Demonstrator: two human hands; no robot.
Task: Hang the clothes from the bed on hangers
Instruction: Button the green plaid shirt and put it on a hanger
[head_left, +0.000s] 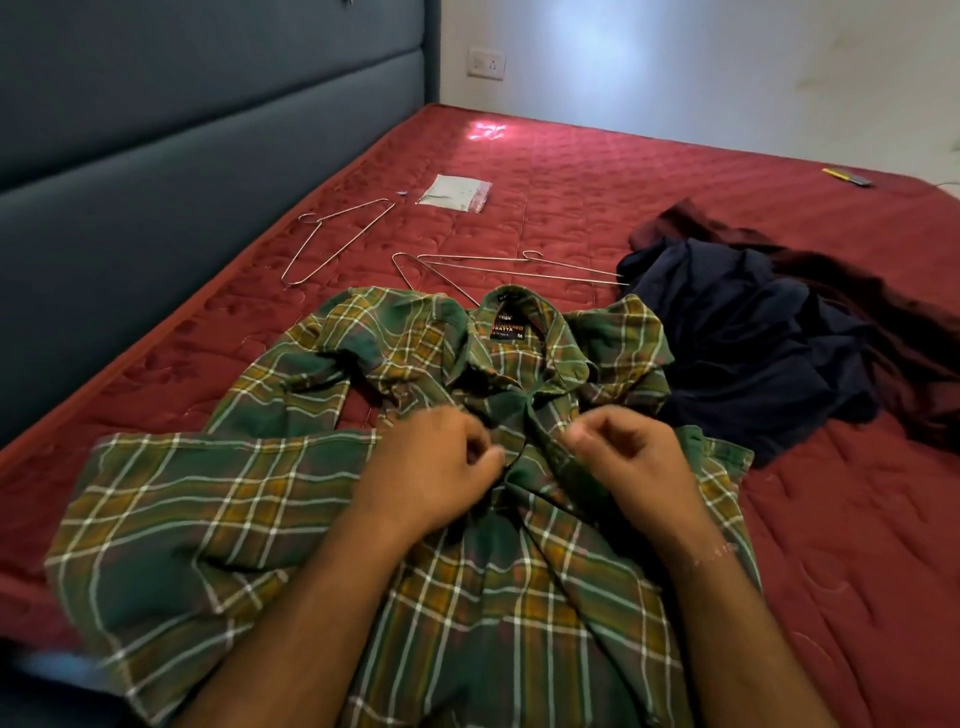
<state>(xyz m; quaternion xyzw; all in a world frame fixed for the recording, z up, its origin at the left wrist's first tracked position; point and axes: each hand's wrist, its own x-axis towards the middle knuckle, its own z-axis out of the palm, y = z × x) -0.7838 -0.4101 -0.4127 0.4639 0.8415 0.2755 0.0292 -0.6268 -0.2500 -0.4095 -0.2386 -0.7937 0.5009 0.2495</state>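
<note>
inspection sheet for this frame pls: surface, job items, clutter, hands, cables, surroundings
Surface: red quilted mattress, bare, no sheet on it.
Job's things: green plaid shirt lies flat, collar away from the person; wire hanger alone near the headboard; two more wire hangers overlapped just beyond the collar; dark navy garment heaped over a maroon garment to the right.
Clutter: clear plastic packet; small yellow item at the far edge.
Hands: left hand and right hand each pinch the shirt front below the collar, grip closed on fabric.
Cables: nothing seen.
Surroundings: grey padded headboard; white wall with a socket.
</note>
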